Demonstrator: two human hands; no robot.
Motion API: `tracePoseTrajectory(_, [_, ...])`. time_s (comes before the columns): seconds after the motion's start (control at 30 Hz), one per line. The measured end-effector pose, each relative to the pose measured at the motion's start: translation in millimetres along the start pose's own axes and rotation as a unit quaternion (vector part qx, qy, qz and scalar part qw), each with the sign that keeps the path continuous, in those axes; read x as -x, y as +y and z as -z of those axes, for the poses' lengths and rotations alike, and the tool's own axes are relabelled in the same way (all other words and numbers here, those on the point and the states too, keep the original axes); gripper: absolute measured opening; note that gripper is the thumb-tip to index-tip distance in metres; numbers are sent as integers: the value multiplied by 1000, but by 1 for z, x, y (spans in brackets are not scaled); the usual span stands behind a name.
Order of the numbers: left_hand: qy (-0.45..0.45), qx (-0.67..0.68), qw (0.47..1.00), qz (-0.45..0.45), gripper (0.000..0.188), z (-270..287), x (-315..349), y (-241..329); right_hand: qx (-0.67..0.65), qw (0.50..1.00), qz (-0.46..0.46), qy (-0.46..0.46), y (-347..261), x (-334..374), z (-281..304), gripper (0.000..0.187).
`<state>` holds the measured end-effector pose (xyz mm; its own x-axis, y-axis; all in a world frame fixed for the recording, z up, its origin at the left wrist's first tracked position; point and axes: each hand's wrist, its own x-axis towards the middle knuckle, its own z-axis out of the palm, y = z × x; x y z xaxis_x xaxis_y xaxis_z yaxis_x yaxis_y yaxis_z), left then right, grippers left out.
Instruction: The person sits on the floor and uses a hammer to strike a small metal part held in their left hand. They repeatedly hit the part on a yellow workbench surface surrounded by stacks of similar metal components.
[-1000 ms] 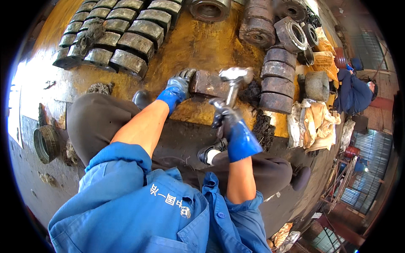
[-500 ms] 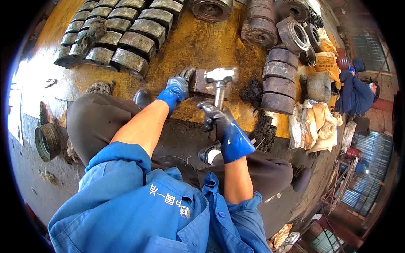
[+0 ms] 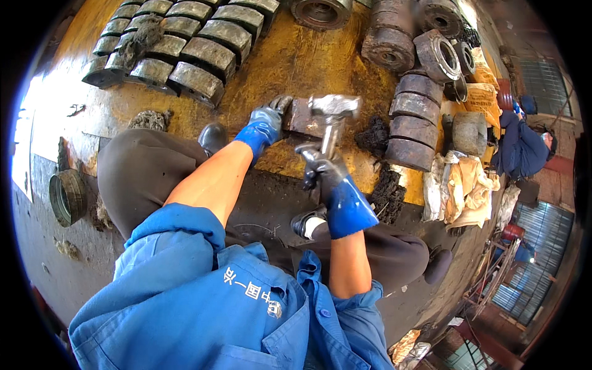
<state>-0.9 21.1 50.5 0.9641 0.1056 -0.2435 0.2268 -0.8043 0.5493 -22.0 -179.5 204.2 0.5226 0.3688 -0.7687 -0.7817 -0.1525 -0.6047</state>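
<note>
My right hand, in a black and blue rubber glove, is wrapped round the handle of a hammer. The steel head is raised above the right part of a rusty metal block and hides some of it. At the block's left end rests my left hand, in a similar glove, with its fingers curled against the metal. The block lies on a worn yellow plate near its front edge.
Rows of thick curved metal pieces stand at the far left. On the right are a row of dark rusty rollers, metal rings and crumpled cloths. Black fibrous scraps lie beside the block. Another person is at far right.
The hammer has moved slightly up and to the right, and its head is tilted a little. My left hand stays at the block's end. The whole view has shifted slightly.
</note>
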Motion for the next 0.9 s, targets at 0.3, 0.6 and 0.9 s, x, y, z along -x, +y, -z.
tracePoseTrajectory(0.3, [7,-20,999,-27,112,1,-7,5,81,988,-75,106,6,-19,-2,25])
tracePoseTrajectory(0.6, [-9,-30,1000,-1,107,1,-2,-2,69,961,220,153,-37,11,-29,12])
tracePoseTrajectory(0.9, [-10,1,1000,-7,108,4,0,3,373,892,107,233,-22,-10,3,29])
